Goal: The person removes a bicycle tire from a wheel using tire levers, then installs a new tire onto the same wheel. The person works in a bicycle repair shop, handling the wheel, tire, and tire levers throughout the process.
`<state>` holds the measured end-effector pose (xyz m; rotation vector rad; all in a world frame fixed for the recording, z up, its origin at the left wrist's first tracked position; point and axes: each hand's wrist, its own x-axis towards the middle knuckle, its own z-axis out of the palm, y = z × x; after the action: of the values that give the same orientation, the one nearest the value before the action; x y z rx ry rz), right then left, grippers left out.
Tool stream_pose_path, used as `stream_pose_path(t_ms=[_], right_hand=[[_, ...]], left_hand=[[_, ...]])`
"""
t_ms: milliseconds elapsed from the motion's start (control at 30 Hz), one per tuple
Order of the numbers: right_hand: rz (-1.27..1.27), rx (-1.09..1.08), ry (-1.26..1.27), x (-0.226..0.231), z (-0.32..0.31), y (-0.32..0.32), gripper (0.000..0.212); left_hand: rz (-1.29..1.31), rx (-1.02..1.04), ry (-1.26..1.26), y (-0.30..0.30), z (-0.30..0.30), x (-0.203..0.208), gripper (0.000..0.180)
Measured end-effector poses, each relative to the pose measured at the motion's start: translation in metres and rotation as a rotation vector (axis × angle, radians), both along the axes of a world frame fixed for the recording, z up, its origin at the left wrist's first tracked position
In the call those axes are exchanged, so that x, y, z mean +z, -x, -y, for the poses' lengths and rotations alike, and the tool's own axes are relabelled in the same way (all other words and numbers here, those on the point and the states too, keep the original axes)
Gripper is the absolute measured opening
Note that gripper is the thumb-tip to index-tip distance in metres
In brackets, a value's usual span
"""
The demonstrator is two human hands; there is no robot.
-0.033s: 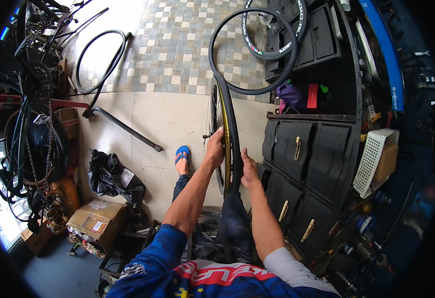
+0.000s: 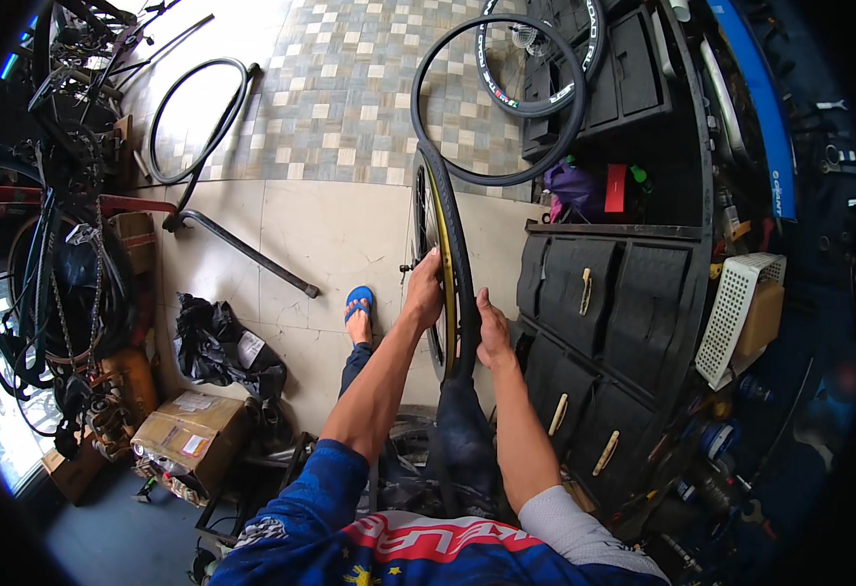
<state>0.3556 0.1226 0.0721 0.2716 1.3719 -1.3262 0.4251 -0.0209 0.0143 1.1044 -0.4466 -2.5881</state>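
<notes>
A bicycle wheel with a black tyre stands upright in front of me, seen nearly edge-on, and a yellow band runs along the left side of its tyre. My left hand grips the wheel from the left, thumb up against the yellow band; its other fingers are partly hidden. On the opposite side, my right hand is open beside the tyre, thumb raised and palm turned toward it. I cannot tell whether its lower fingers touch the rubber. The wheel's lower end meets my dark trouser leg.
A loose black tyre lies just beyond the wheel, overlapping another wheel. Black drawers flank my right side. Bicycles, a cardboard box and a black plastic bag are on the left. A bent tube crosses the floor.
The upper part of the wheel has shifted very slightly left. Both hands stay in nearly the same place.
</notes>
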Motion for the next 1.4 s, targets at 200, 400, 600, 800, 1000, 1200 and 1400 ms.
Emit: stream_pose_path(t_ms=[200, 400, 600, 800, 1000, 1200, 1400], right_hand=[[-0.239, 0.081, -0.053, 0.006, 0.022, 0.033, 0.054], [-0.141, 0.007, -0.061, 0.019, 0.020, 0.052, 0.056], [-0.090, -0.061, -0.075, 0.009, 0.006, 0.069, 0.069], [-0.061, -0.030, -0.031, -0.001, -0.010, 0.088, 0.075], [-0.084, -0.049, -0.048, -0.009, -0.019, 0.093, 0.079], [-0.090, -0.066, -0.040, -0.009, -0.019, 0.094, 0.080], [-0.098, -0.071, -0.085, -0.003, -0.014, 0.089, 0.075]], left_hand=[[-0.064, 0.088, 0.004, 0.026, -0.003, 0.006, 0.046], [0.012, 0.125, 0.025, 0.053, -0.011, 0.004, 0.046], [-0.010, 0.062, 0.003, 0.076, -0.016, -0.007, 0.045], [0.034, 0.054, -0.023, 0.094, -0.024, -0.011, 0.050], [0.055, 0.034, -0.025, 0.100, -0.029, -0.013, 0.050], [0.064, 0.051, -0.028, 0.104, -0.031, -0.014, 0.050], [0.053, 0.057, -0.019, 0.098, -0.025, -0.014, 0.042]])
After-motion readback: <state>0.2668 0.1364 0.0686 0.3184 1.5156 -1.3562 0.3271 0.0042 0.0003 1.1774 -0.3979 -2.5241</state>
